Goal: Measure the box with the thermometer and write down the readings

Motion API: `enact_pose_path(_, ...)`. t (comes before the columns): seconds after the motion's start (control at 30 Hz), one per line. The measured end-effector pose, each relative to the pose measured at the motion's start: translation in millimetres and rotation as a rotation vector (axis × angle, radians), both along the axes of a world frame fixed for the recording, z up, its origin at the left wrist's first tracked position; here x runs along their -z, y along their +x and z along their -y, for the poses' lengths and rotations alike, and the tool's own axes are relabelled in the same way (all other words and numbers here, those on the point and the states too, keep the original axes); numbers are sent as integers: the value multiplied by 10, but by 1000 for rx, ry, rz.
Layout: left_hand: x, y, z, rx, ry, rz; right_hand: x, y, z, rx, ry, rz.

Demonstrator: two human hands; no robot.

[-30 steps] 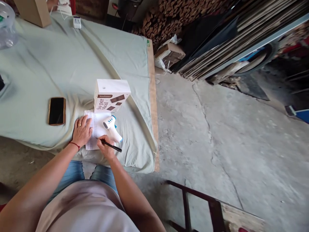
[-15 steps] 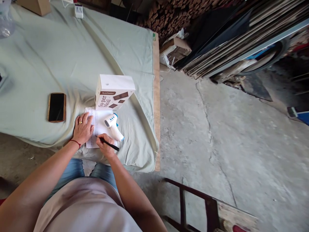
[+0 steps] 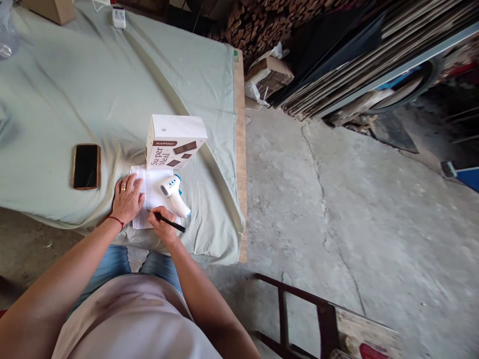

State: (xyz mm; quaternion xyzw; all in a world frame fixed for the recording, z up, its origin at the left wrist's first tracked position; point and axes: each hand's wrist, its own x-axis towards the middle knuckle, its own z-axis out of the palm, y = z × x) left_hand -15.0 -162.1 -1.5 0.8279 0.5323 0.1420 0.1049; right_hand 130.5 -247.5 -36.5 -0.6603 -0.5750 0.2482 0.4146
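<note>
A sheet of paper (image 3: 152, 192) with rows of handwriting down its left side lies near the table's front edge. My left hand (image 3: 127, 199) rests flat on its left part, fingers spread. In my right hand (image 3: 163, 224) is a black pen (image 3: 170, 221), its tip at the paper's lower middle. A white and blue infrared thermometer (image 3: 175, 193) lies on the paper's right side, just beyond my right hand. Behind it a white "Super Meal" box (image 3: 178, 128) stands upright at the paper's far edge. To the left of my left hand is a phone (image 3: 86, 166) with a dark screen.
A pale green cloth (image 3: 93, 89) covers the table, with a bare wooden edge (image 3: 240, 149) at right. A small white device (image 3: 119, 18) and a cardboard box (image 3: 50, 10) sit at the far side. A dark-framed chair or stool (image 3: 303, 294) stands on the concrete floor.
The whole view has shifted slightly to the left. Both hands, the pen and the things on the table keep nearly the same places relative to each other.
</note>
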Motion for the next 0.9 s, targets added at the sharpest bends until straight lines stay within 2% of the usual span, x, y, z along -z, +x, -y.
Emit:
enact_pose_path(0.4, 5, -3, 0, 3, 7, -6, -35, 10, -8, -17, -2, 8)
enact_pose_path(0.9, 25, -2, -9, -3, 6, 13, 6, 13, 5, 39, -1, -5)
